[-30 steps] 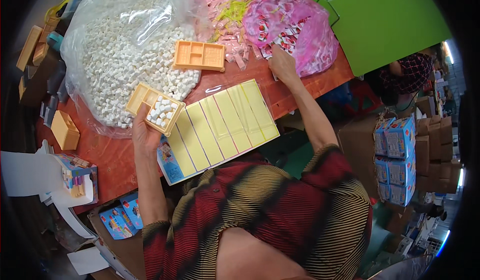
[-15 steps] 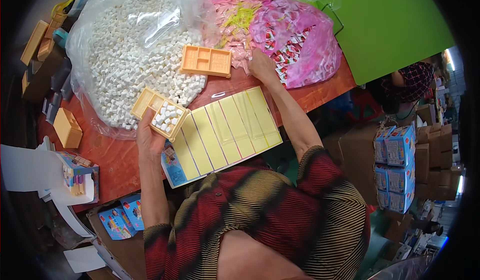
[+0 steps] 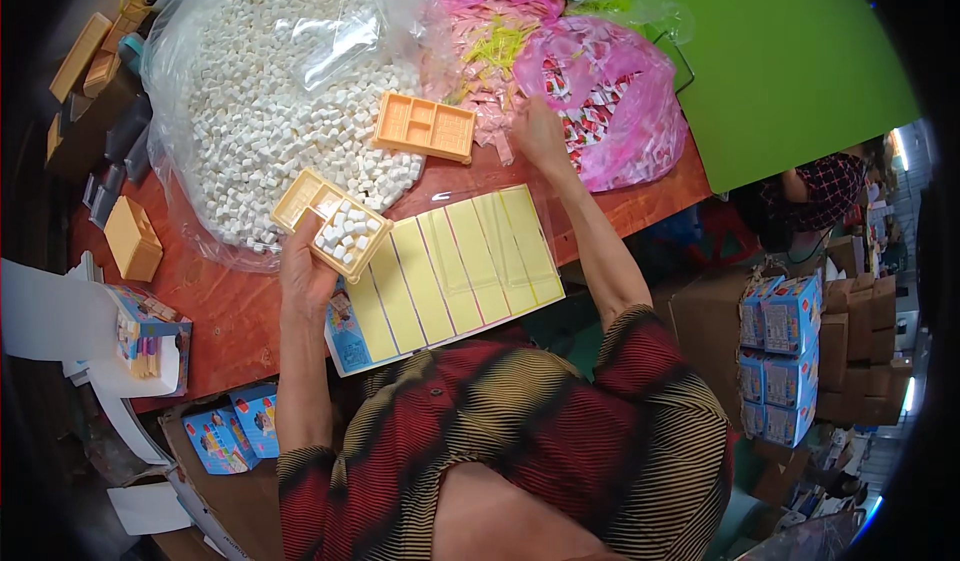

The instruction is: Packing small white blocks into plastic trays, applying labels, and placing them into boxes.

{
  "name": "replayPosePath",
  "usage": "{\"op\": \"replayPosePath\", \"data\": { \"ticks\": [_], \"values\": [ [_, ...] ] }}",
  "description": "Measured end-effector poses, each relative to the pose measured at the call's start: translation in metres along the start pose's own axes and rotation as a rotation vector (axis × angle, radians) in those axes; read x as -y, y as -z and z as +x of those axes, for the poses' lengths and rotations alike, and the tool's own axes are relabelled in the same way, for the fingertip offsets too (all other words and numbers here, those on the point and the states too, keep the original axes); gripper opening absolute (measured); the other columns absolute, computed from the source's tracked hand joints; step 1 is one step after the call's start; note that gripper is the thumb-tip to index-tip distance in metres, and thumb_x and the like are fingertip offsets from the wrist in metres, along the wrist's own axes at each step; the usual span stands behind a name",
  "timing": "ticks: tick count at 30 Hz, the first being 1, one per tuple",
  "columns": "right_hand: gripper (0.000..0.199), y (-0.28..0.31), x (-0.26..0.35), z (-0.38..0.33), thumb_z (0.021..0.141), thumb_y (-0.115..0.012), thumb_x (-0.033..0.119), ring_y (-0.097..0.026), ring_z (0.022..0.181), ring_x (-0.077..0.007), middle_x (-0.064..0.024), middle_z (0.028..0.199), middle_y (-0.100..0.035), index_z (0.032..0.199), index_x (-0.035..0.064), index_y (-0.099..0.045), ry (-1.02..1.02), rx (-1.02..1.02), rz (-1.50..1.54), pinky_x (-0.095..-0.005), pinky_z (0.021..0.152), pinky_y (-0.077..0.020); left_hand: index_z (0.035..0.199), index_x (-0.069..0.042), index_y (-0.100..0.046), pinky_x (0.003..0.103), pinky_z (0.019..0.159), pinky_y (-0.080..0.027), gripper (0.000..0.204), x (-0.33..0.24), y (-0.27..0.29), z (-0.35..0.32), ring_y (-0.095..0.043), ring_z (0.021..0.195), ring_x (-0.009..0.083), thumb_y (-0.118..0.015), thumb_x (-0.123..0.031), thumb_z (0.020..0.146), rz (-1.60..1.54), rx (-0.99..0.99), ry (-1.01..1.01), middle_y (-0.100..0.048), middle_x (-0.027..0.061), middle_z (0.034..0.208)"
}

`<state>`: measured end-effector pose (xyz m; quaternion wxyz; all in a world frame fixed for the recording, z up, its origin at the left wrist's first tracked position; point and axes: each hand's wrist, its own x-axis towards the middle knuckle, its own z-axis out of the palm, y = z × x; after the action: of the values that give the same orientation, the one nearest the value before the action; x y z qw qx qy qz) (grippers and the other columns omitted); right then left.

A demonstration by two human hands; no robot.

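Left grip (image 3: 305, 271) clasps yellow tray (image 3: 331, 223) of white cubes | right grip (image 3: 540, 133) fingers spread on pink packets bag (image 3: 610, 101), 1 o'clock | yellow card sheet (image 3: 450, 271) between

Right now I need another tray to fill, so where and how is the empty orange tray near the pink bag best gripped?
Grip the empty orange tray by its right short rim, coming from the right, where the right hand already is. It lies flat, open side up, with raised walls to pinch; its left end leans on the bag of white cubes.

Glossy clear plastic bag (image 3: 300, 51), matt plastic tray (image 3: 330, 223)
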<state>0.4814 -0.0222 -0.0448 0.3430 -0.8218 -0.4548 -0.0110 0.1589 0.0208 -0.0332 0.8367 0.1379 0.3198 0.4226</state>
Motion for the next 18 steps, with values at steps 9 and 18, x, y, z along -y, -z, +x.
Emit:
{"op": "replayPosePath", "data": {
  "ticks": [9, 18],
  "values": [
    [0.009, -0.037, -0.001, 0.023, 0.07, -0.042, 0.006, -0.052, 0.064, -0.0358, -0.0216, 0.064, -0.05, 0.069, -0.0019, -0.046, 0.165, -0.26, -0.183, -0.0455, 0.055, -0.0402, 0.109, 0.0, -0.04, 0.043, 0.083, -0.041, 0.032, 0.0, -0.004, 0.001, -0.049, 0.096, 0.0274, -0.047, -0.013, 0.08, 0.071, -0.044, 0.018, -0.049, 0.0156, 0.105],
    [0.018, -0.034, -0.015, 0.033, 0.069, -0.05, 0.014, -0.054, 0.071, -0.0369, -0.0219, 0.072, -0.055, 0.078, -0.001, -0.051, -0.01, -0.038, -0.195, -0.0447, 0.062, -0.0423, 0.108, 0.0, -0.041, 0.041, 0.076, -0.046, 0.034, -0.001, -0.007, -0.005, -0.054, 0.089, 0.0267, -0.051, -0.012, 0.078, 0.092, 0.091, 0.036, -0.052, 0.0147, 0.099]
  ]
}}
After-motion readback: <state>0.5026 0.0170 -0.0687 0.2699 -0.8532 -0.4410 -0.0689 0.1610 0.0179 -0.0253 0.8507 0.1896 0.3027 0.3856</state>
